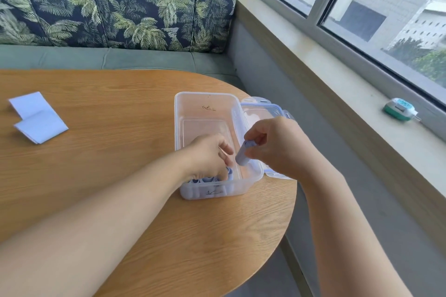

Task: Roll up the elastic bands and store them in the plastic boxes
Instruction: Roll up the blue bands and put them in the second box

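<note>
A: What is the right grip (277, 149) doing?

B: It is pinching a rolled band (242, 155), a little pale purple roll. Thumb and fingers are curled round its top. The roll hangs tilted over the near end of the box (193, 108), just above the rim.

A: And the left grip (207, 157)?

B: It is down inside the box, at the near end. Its fingers bend down onto the rolls (207, 179) that sit there. I cannot tell if it is holding one or just pushing them to the side. The fingertips are hidden.

A: So which step is this?

B: I think it is the putting-away step. This band looks all rolled up, and it needs a spot in the box.

A: What comes next?

B: I guess the roll has to go down beside the others, standing up like them. The left grip may need to make room. The roll must be let go gently, or it could spring open.

A: Is the box full?

B: No. The far part looks bare. The lid (260, 109) lies on the bench (120, 108), touching the box, partly under the right grip.

A: Are more bands left?

B: Hard to say. Two pale folded pieces (38, 120) lie well apart on the bench. They could be bands or paper. I cannot count the rolls either, because the left grip covers them.
</note>
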Motion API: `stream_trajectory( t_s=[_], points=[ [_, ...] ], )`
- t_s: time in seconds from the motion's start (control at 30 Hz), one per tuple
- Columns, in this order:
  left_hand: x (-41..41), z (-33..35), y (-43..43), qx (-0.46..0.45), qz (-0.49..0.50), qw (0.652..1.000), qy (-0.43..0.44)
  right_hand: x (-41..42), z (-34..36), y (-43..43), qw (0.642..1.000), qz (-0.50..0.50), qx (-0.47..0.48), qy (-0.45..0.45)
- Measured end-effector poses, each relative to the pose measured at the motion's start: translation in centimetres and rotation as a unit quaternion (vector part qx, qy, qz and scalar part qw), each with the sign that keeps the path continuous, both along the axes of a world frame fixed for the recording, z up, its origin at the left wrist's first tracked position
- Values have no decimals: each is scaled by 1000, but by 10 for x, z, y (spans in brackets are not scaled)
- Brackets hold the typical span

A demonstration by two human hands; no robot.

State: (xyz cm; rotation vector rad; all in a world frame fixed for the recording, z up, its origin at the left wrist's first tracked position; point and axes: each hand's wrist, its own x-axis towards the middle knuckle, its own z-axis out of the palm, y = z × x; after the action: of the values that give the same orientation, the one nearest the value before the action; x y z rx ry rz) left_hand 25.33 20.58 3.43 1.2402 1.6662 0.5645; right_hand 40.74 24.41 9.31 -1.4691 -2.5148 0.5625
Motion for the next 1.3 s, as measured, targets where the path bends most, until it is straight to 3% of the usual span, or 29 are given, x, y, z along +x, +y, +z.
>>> stream_trajectory(
  t_s=[0.17,0.3,0.47,0.67,0.87,1.3],
  points=[
    [7,0,1,-15,44,999,5,-9,-9,-5,993,24,20,-114],
    [13,2,1,-10,51,998,27,-14,-22,-7,984,72,55,-154],
    [6,10,-4,-18,13,1000,21,-10,-29,-2,985,58,50,-157],
    [4,22,-9,-25,-40,992,119,-8,-33,-1,986,53,36,-157],
    [6,22,-4,-7,-71,986,150,-11,-33,1,981,68,43,-179],
    [9,11,-5,30,-58,985,157,-8,-35,4,980,68,37,-182]
  ],
)
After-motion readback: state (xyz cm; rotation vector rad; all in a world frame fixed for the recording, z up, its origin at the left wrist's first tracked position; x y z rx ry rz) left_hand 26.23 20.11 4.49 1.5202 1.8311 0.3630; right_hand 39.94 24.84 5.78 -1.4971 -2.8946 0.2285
